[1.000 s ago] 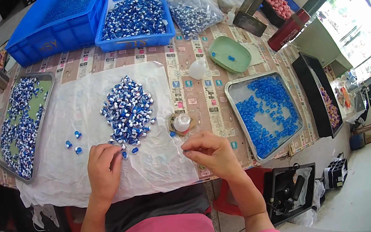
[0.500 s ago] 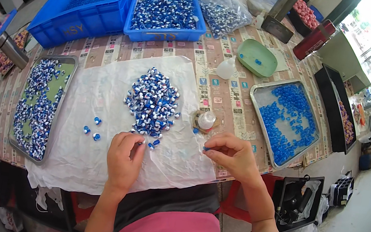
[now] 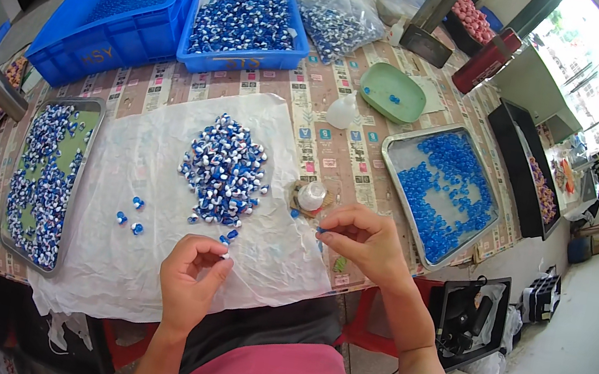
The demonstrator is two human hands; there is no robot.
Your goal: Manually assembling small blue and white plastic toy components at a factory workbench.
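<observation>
My left hand (image 3: 186, 284) pinches a small blue-and-white bead-like piece (image 3: 225, 256) between thumb and forefinger, just in front of the heap. A small blue bead (image 3: 321, 230) sits in the pinched fingertips of my right hand (image 3: 371, 244), off to the right above the cloth's edge. The heap of blue-and-white pieces (image 3: 223, 174) lies on a white cloth (image 3: 132, 181). Three loose pieces (image 3: 137, 228) rest left of it, and a couple more lie between the heap and my left fingers. Beyond my right hand stands a small whitish container (image 3: 311, 196) on a brownish round base.
A metal tray of clear blue beads (image 3: 442, 196) lies at right; another tray of blue-and-white pieces (image 3: 53, 176) is at left. Blue crates (image 3: 241, 64), a filled plastic bag (image 3: 337, 21), a green dish (image 3: 393, 95), a white squeeze bottle (image 3: 342, 110) and a red flask (image 3: 486, 61) stand farther back.
My left hand has drawn back from the heap, and a piece now shows in its fingertips. My right hand keeps its pinch near the small container. The whole view has shifted slightly.
</observation>
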